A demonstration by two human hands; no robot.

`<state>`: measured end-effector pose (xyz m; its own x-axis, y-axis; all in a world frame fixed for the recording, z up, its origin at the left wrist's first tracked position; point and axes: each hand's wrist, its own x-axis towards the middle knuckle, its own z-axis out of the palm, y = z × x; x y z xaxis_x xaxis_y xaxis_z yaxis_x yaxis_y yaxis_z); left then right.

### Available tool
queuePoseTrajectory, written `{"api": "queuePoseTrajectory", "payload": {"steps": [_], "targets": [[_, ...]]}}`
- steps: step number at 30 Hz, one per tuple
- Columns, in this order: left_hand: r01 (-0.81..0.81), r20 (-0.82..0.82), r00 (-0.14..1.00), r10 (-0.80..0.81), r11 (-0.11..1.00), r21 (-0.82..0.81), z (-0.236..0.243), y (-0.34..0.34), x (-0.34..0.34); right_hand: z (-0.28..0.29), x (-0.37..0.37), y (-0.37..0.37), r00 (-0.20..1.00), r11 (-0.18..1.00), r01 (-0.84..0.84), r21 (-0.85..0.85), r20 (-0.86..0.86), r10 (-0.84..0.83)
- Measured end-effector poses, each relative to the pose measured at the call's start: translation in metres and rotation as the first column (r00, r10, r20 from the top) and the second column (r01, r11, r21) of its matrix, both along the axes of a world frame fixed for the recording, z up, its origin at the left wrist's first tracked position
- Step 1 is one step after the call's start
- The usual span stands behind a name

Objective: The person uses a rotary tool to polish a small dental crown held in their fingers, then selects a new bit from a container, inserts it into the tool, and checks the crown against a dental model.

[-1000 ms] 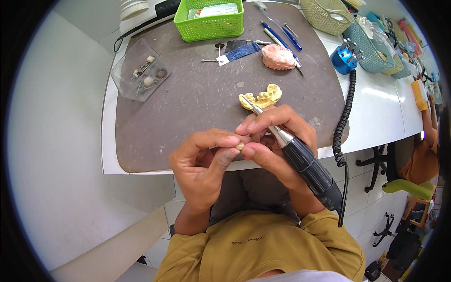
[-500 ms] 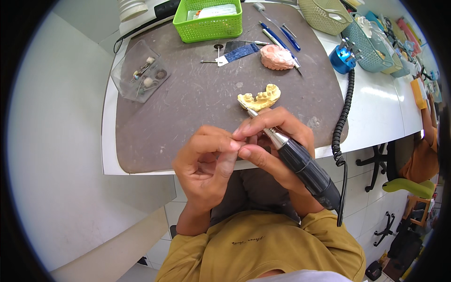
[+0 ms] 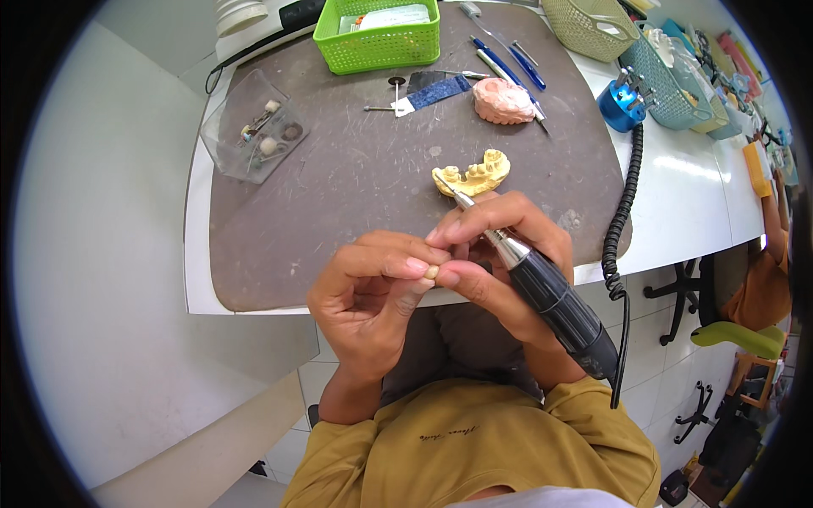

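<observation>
My left hand [image 3: 364, 284] pinches a small cream-coloured dental crown [image 3: 432, 272] between thumb and forefinger. In my right hand [image 3: 542, 227] lies a black and silver rotary handpiece [image 3: 559, 300], its slim tip pointing up and away to the left. The right thumb and fingertips also meet the crown and the left fingers, in front of the table's near edge. Just beyond the tip, on the brown mat, rests a yellow dental cast [image 3: 481, 176] with a row of teeth. Farther back sits a pink dental cast [image 3: 503, 102].
A clear box [image 3: 254, 127] of polishing bits stands on the left. Behind are a green basket [image 3: 377, 55], sandpaper strips [image 3: 436, 95], pens and a toothbrush. On the right, a blue bur holder [image 3: 622, 106] stands beside a coiled cord [image 3: 625, 195]. Another person's arm [image 3: 775, 224] shows at far right.
The crown now shows between my fingertips, where the fingers hid it before. My left fingers have shifted slightly around it. The handpiece stays in my right hand.
</observation>
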<state>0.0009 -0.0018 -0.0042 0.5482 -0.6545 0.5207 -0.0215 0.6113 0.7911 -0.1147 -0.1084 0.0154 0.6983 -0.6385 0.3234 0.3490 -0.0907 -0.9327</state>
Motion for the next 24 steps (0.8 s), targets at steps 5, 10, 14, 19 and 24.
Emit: {"api": "queuePoseTrajectory", "payload": {"steps": [5, 10, 14, 19, 24], "targets": [[0.016, -0.032, 0.999, -0.016, 1.000, 0.003, 0.003, -0.001, -0.001, 0.002, -0.003, -0.003, 0.999, 0.994, -0.045, -0.096, -0.034, 0.041], [0.051, -0.214, 0.976, -0.049, 0.999, 0.003, 0.006, 0.002, 0.000, 0.000, -0.005, 0.004, 0.986, 0.955, 0.162, -0.250, 0.089, -0.144], [0.110, -0.274, 0.956, -0.105, 0.994, 0.004, 0.007, 0.003, 0.003, -0.005, -0.002, 0.004, 0.939, 0.834, 0.334, -0.440, 0.233, -0.253], [0.105, -0.281, 0.955, -0.094, 0.994, 0.025, 0.005, 0.004, 0.003, -0.005, 0.002, 0.010, 0.908, 0.754, 0.418, -0.508, 0.256, -0.330], [0.099, -0.208, 0.974, -0.089, 0.994, 0.038, 0.004, 0.003, 0.002, 0.005, 0.009, 0.000, 0.985, 0.951, 0.174, -0.257, 0.067, -0.162]]}}
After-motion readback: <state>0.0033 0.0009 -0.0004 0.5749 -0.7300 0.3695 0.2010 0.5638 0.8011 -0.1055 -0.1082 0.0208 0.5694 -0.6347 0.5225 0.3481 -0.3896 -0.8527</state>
